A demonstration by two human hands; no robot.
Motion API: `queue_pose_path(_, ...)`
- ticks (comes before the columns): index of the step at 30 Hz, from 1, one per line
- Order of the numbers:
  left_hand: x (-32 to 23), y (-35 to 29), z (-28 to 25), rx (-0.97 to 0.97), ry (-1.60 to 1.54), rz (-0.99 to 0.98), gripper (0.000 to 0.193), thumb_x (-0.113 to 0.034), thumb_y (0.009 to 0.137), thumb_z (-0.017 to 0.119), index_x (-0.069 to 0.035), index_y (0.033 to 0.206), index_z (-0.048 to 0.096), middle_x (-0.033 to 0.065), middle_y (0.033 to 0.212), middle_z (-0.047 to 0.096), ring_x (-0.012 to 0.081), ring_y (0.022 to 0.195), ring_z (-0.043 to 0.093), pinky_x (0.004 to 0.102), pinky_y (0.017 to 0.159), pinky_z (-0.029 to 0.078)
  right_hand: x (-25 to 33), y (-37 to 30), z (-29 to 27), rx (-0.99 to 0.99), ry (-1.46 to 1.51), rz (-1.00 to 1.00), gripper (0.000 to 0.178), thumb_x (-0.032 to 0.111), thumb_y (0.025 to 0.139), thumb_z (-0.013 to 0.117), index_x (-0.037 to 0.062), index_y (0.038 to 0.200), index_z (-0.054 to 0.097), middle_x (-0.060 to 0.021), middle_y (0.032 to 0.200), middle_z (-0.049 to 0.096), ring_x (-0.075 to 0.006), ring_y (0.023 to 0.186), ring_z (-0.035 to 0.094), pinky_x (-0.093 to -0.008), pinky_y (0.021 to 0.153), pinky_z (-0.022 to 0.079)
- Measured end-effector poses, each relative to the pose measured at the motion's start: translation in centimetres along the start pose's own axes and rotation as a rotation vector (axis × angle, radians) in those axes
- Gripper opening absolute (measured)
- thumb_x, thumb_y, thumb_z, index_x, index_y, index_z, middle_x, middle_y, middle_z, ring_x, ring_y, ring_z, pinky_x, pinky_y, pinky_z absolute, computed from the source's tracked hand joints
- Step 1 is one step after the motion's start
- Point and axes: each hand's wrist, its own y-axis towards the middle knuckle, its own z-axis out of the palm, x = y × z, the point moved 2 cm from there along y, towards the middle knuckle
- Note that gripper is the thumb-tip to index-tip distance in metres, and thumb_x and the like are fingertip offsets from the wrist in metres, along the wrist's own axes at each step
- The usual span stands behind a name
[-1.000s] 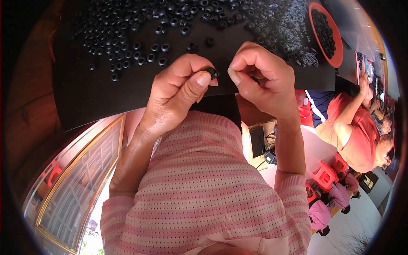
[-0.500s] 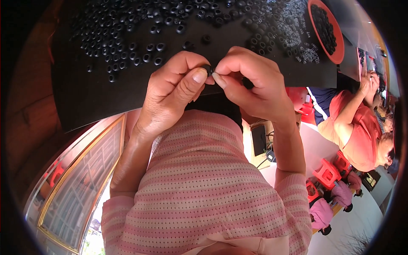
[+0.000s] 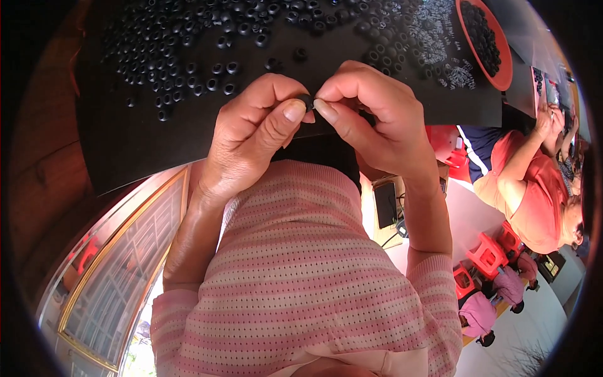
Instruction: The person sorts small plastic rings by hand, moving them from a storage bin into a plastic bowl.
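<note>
Between the thumb and index finger of my left hand sits a small black round piece, held above the near edge of the table. The thumb and index finger of my right hand are pinched together against its right side. Whatever lies between those right fingertips is hidden or too small to make out. Beyond my hands, many loose black hollow pieces of the same kind are spread over the dark tabletop. Small silvery coil springs lie heaped to the right of them.
At the far right of the table stands an orange-red bowl with black pieces inside. To the right, a person in a coral top works at another table. Red stools and other people are farther back. A framed glass panel stands at lower left.
My right hand has risen slightly, its thumb shifting against the black piece. The left hand keeps its pinch on that piece. The view has shifted a little.
</note>
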Motion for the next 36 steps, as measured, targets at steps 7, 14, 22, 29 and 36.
queue_pose_path(7, -0.1, 0.0, 0.1, 0.001, 0.006, -0.014, 0.015, -0.014, 0.097, 0.054, 0.0, 0.099, 0.057, -0.0034, 0.08, 0.055, 0.0005, 0.063, 0.039, 0.015, 0.054, 0.033, 0.2, 0.0, 0.0, -0.028, -0.051, 0.002, 0.011, -0.006, 0.079, 0.064, 0.0002, 0.087, 0.059, -0.0056, 0.074, 0.056, -0.0146, 0.063, 0.056, -0.025, 0.055, 0.043)
queue_pose_path(14, -0.3, -0.2, 0.0, -0.001, 0.048, -0.023, 0.016, -0.016, 0.097, 0.055, -0.001, 0.1, 0.058, -0.0032, 0.082, 0.057, 0.0, 0.066, 0.041, 0.0143, 0.057, 0.035, 0.4, -0.1, -0.3, -0.008, -0.061, -0.038, 0.013, -0.012, 0.078, 0.063, -0.0032, 0.087, 0.06, -0.0051, 0.074, 0.055, -0.0097, 0.062, 0.051, -0.0215, 0.054, 0.04)
queue_pose_path(22, -0.3, -0.1, 0.0, -0.012, 0.051, -0.03, 0.016, -0.017, 0.097, 0.056, -0.001, 0.099, 0.058, -0.0033, 0.083, 0.057, 0.0004, 0.068, 0.042, 0.0147, 0.059, 0.036, 0.7, 0.0, -0.5, 0.021, -0.076, 0.094, 0.007, 0.002, 0.082, 0.064, 0.0005, 0.086, 0.059, -0.0054, 0.071, 0.052, -0.0152, 0.062, 0.052, -0.0267, 0.054, 0.041)
queue_pose_path(29, -0.3, 0.0, 0.3, 0.004, 0.064, 0.014, 0.014, -0.014, 0.097, 0.056, 0.0, 0.098, 0.057, -0.0027, 0.082, 0.057, 0.0008, 0.067, 0.042, 0.0154, 0.059, 0.036, 0.5, 0.2, 0.7, 0.041, -0.254, 0.066, 0.027, 0.021, 0.09, 0.061, 0.0017, 0.073, 0.052, -0.0115, 0.068, 0.053, -0.0294, 0.061, 0.055, -0.0382, 0.053, 0.043)
queue_pose_path(36, -0.2, -0.1, 0.1, 0.021, 0.067, 0.027, 0.017, -0.017, 0.097, 0.054, 0.0, 0.098, 0.058, -0.0016, 0.083, 0.058, 0.0014, 0.064, 0.042, 0.0165, 0.056, 0.036, 0.3, -0.2, 0.6, -0.016, -0.06, 0.026, 0.015, 0.004, 0.085, 0.062, 0.0001, 0.075, 0.051, -0.0071, 0.064, 0.045, -0.021, 0.054, 0.044, -0.0319, 0.049, 0.034)
